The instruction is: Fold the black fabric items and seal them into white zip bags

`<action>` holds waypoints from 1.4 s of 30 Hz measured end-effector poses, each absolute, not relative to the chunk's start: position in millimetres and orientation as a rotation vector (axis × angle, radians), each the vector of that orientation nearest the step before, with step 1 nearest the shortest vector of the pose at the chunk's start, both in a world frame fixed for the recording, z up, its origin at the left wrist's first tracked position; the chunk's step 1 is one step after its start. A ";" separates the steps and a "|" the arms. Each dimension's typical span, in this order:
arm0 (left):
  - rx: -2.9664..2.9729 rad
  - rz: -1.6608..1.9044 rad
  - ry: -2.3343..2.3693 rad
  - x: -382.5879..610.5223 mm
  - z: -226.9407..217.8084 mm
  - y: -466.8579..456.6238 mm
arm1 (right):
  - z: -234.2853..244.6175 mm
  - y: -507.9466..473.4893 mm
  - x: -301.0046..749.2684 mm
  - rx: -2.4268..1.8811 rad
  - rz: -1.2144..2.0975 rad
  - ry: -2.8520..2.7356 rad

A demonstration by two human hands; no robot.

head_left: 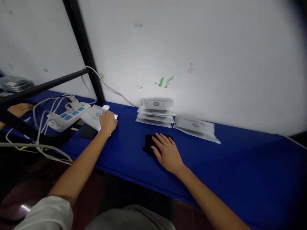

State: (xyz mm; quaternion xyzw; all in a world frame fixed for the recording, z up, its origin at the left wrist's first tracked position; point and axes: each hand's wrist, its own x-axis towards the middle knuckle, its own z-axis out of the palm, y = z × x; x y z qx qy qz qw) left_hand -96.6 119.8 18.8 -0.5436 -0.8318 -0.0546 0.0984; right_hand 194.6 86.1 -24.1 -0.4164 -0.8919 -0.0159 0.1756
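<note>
My left hand (pixel 107 123) reaches out to a frosted plastic bag (pixel 92 115) lying beside the power strip, its fingers curled down on the bag's near end. A small white object (pixel 106 107) sits just beyond the knuckles. My right hand (pixel 166 151) lies flat with fingers spread on a folded black cloth (pixel 150 143) on the blue table (pixel 216 159).
A stack of frosted bags (pixel 155 111) leans at the white wall, one more bag (pixel 195 127) lying to its right. A white power strip (pixel 68 115) with tangled cables sits at left behind a black metal frame (pixel 83 48). Another person's hand (pixel 20 109) rests far left.
</note>
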 end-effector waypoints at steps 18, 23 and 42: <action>-1.720 -0.097 -2.466 -101.7 13.6 141.1 | -21.0 84.1 195.0 -1.195 -0.045 -2.535; -1.726 -0.146 -2.486 -100.6 12.8 145.5 | -22.0 85.5 196.0 -1.197 -0.051 -2.557; -1.670 -0.111 -2.548 -105.0 21.0 148.2 | -32.9 93.2 198.6 -1.120 -0.171 -2.515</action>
